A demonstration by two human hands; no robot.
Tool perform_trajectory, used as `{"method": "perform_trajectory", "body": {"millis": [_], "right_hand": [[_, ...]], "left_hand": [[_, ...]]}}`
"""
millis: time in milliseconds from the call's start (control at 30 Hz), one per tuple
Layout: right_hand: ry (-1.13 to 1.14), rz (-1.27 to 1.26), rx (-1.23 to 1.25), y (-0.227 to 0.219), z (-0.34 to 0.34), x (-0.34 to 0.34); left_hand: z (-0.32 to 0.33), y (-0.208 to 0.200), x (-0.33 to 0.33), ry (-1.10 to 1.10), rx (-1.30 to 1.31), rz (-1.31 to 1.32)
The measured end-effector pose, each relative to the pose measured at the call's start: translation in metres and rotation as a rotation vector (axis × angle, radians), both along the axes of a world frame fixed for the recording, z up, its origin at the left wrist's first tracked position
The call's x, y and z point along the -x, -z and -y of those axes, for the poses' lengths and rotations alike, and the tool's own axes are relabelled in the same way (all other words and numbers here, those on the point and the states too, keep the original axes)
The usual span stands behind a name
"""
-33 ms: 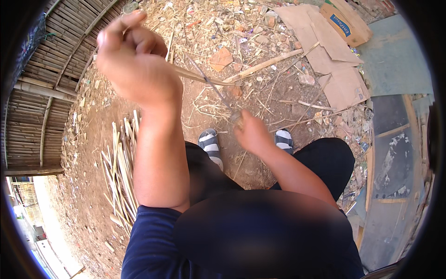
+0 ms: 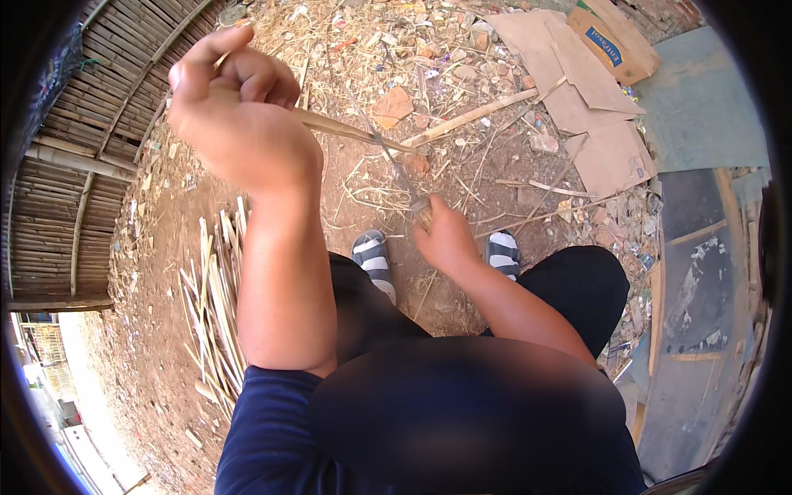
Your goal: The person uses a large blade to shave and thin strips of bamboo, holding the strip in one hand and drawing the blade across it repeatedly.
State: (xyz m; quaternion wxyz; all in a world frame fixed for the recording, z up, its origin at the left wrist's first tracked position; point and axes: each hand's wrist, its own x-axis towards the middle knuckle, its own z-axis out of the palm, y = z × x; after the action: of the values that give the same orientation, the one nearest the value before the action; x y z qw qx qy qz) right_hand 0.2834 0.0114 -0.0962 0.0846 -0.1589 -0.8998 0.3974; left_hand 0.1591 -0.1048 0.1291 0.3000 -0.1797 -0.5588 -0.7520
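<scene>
My left hand (image 2: pixel 243 120) is raised at the upper left, fingers curled round a pale bamboo strip (image 2: pixel 334 124). The strip slants out to the right of that hand, its far end over the littered ground. In front of my feet, my right hand (image 2: pixel 448 238) is closed round the handle of a long, thin-bladed knife (image 2: pixel 401 175). The blade points up and to the left and crosses the strip near its free end; motion blur hides whether they touch. Beside my left arm, a bundle of split bamboo strips (image 2: pixel 216 301) lies on the dirt.
Straw, shavings and brick pieces (image 2: pixel 393 106) cover the ground ahead. Flattened cardboard (image 2: pixel 569 82) and a cardboard box (image 2: pixel 615 41) lie at the far right, near dark boards (image 2: pixel 697 256). A bamboo slat wall (image 2: pixel 70 173) stands on the left. My sandalled feet (image 2: pixel 373 257) are below the knife.
The knife blade has swung slightly upward and to the right along the strip. My left hand has shifted a little to the left, and the strip has tilted slightly.
</scene>
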Motion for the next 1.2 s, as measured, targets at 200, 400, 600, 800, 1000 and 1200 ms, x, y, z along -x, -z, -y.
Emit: {"method": "perform_trajectory", "body": {"millis": [200,400,600,800,1000,1200], "right_hand": [[-0.069,0.067,0.216,-0.036,-0.011,0.005],[0.021,-0.198,0.364,-0.086,-0.017,-0.002],[-0.012,0.087,0.097,-0.008,0.002,0.005],[-0.086,0.107,0.432,-0.034,-0.007,0.01],[0.024,-0.29,0.459,-0.07,-0.011,0.001],[0.023,0.034,0.012,0.063,0.0,0.004]], "left_hand": [[0.014,-0.001,0.01,0.066,-0.094,0.003],[0.006,-0.001,0.006,0.102,-0.112,0.013],[0.005,-0.002,0.003,0.054,-0.135,0.016],[0.018,-0.002,0.012,0.04,-0.13,0.032],[0.013,-0.003,0.01,0.052,-0.11,0.022],[0.013,-0.004,0.013,0.006,-0.132,0.035]]}}
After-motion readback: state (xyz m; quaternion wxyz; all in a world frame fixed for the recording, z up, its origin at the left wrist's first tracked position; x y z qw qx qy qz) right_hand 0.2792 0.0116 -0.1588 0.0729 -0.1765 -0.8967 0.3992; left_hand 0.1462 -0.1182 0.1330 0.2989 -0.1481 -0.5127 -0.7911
